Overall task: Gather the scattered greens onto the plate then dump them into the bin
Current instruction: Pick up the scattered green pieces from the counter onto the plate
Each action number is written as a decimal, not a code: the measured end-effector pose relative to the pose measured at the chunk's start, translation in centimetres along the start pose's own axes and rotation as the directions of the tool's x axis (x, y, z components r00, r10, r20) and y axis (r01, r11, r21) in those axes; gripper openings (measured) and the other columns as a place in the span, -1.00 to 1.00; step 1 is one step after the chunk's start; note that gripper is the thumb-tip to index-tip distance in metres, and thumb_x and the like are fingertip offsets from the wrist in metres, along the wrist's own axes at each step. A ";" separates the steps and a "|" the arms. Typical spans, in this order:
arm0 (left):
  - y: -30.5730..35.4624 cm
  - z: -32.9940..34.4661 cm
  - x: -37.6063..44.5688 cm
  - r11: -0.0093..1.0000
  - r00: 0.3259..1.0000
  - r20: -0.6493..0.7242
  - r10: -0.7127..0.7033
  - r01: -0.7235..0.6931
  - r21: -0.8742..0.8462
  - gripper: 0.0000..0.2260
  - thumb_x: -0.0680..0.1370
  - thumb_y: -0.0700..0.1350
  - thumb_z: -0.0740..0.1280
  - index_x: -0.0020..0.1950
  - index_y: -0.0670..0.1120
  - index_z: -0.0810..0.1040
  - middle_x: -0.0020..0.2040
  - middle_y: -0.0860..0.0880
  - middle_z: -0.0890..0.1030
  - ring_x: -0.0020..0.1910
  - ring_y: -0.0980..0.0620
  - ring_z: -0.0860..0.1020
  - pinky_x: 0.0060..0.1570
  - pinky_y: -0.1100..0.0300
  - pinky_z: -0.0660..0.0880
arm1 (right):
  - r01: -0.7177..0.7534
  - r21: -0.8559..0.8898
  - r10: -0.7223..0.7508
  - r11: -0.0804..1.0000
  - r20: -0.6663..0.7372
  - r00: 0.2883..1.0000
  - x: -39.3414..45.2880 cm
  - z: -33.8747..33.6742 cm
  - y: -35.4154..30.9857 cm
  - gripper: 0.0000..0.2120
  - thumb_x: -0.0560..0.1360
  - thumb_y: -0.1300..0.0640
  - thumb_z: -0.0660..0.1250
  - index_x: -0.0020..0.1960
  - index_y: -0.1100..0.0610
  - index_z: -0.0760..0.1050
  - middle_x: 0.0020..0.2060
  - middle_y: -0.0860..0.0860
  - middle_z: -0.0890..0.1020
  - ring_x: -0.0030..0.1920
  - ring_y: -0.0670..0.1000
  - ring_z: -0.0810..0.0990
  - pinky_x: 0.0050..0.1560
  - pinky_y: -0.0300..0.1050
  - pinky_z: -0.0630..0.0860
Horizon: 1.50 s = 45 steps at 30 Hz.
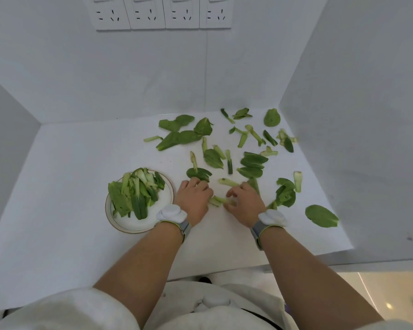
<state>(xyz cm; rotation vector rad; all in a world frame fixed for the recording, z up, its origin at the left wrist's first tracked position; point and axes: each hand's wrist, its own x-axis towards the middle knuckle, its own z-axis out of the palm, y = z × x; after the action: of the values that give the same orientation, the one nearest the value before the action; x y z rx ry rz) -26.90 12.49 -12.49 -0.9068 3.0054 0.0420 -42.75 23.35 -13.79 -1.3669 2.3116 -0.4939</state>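
I can read no text, label, brand or number anywhere in my view. The wall sockets (163, 13), far beyond both hands, show only slot holes, and the wrist bands (177, 219) look plain, though they may be too blurred to tell.

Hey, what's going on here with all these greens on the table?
A person is gathering scattered greens off a white table. Both hands are down on the table close together: the left hand and right hand are working at pale stem pieces between them. A plate to the left already holds a pile, but many leaves are still spread across the table.
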 end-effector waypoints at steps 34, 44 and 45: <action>-10.2 -3.7 -11.2 0.644 0.684 -0.107 -0.722 0.606 -0.467 -0.68 0.49 0.22 0.33 0.07 0.02 0.49 -0.16 0.07 0.53 -0.03 0.03 0.40 -0.19 0.15 0.42 | 0.126 0.412 -0.066 0.902 -0.157 0.985 3.4 5.5 -14.8 -0.94 0.51 0.05 0.31 -0.06 -0.04 0.56 -0.20 -0.18 0.60 -0.21 -0.16 0.53 -0.12 -0.21 0.48; -10.2 -4.2 -8.1 0.799 0.838 -0.258 -0.481 0.298 -0.522 -0.93 0.51 -0.17 0.35 -0.17 -0.11 0.57 -0.24 -0.01 0.57 -0.16 -0.02 0.44 -0.12 0.14 0.39 | -0.126 -0.028 0.119 0.992 -0.163 0.979 6.7 3.6 -7.8 -0.61 0.51 0.01 0.35 0.31 0.10 0.49 0.22 0.12 0.53 0.18 0.17 0.49 0.18 -0.03 0.41; -10.0 -4.2 -7.7 0.799 0.846 -0.263 -0.463 0.270 -0.537 -0.93 0.51 -0.18 0.35 -0.17 -0.11 0.57 -0.24 -0.01 0.56 -0.16 -0.04 0.45 -0.13 0.10 0.43 | -0.125 -0.091 0.114 0.988 -0.114 0.987 7.1 3.7 -7.8 -0.54 0.51 -0.06 0.34 0.36 0.07 0.44 0.26 0.11 0.50 0.22 0.17 0.45 0.21 -0.01 0.40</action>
<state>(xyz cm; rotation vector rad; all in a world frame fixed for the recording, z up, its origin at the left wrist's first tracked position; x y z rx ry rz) -14.93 8.29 -8.50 -1.7387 3.1309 0.7317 -38.19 13.17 -14.24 -1.2634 2.5188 -0.4317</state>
